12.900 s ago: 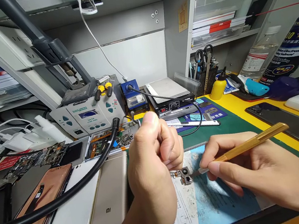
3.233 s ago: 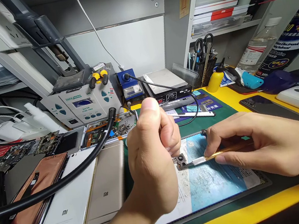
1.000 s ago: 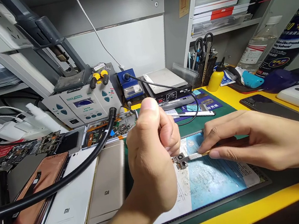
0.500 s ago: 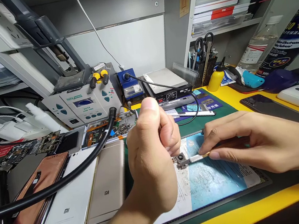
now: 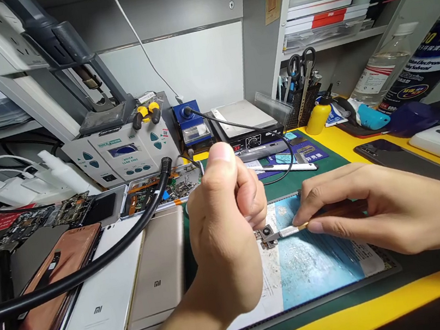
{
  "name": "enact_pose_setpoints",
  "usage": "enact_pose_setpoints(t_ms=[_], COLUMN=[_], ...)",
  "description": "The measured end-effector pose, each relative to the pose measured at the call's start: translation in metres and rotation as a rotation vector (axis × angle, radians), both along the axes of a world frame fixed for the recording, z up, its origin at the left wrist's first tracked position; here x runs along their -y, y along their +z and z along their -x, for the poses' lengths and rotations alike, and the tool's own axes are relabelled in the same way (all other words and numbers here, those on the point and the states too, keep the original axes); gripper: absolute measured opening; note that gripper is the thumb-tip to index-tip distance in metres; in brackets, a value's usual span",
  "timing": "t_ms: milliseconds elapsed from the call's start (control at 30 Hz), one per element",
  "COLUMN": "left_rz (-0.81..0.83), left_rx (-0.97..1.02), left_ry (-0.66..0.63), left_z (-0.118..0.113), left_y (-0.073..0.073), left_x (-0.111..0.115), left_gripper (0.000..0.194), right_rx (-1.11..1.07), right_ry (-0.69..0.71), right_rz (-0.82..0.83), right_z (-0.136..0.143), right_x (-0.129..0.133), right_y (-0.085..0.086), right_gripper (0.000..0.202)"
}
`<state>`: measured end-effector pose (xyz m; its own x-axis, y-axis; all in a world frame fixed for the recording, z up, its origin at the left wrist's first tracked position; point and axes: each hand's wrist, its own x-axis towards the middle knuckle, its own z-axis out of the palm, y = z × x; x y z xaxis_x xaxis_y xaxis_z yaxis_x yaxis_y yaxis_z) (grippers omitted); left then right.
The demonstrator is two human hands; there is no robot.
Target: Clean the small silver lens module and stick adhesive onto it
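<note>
My left hand (image 5: 226,236) is closed in the middle, thumb up and fingers curled. Whatever it may grip is hidden behind the fist. With thumb and fingertips, my right hand (image 5: 362,204) pinches a slim craft knife (image 5: 290,231) that has a ribbed silver collar and a golden handle part. The blade points left and lies across a small phone camera module (image 5: 267,231) with two dark lenses. The module is beside the left fingers, its left end partly hidden by them. Beneath both is a worn blue and white pad (image 5: 321,260).
Phone back covers, one white (image 5: 98,293) and one gold (image 5: 157,273), lie at left, crossed by a black hose (image 5: 134,255). Behind stand a hot-air station (image 5: 127,151), a tray of circuit boards (image 5: 181,184) and a heating plate (image 5: 244,117). A dark phone (image 5: 388,159) lies right.
The knife blade has shifted slightly up and to the right over the camera module, now lying between its two lenses. Both hands otherwise keep nearly the same position.
</note>
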<state>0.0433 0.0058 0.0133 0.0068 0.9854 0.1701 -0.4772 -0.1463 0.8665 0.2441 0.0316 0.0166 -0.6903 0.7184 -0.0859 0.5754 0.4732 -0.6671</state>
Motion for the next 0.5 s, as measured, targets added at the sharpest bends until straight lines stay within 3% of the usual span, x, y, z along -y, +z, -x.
enact_pose_setpoints(t_ms=[500], left_rz=[-0.002], left_rx=[-0.015], left_ry=[0.015], left_z=[0.0003], left_y=[0.0003], left_x=[-0.0006], left_gripper=[0.067], right_rx=[-0.006], right_ry=[0.007], right_rz=[0.016], right_z=[0.0022], right_x=[-0.0004], right_y=[0.0005], right_gripper=[0.020])
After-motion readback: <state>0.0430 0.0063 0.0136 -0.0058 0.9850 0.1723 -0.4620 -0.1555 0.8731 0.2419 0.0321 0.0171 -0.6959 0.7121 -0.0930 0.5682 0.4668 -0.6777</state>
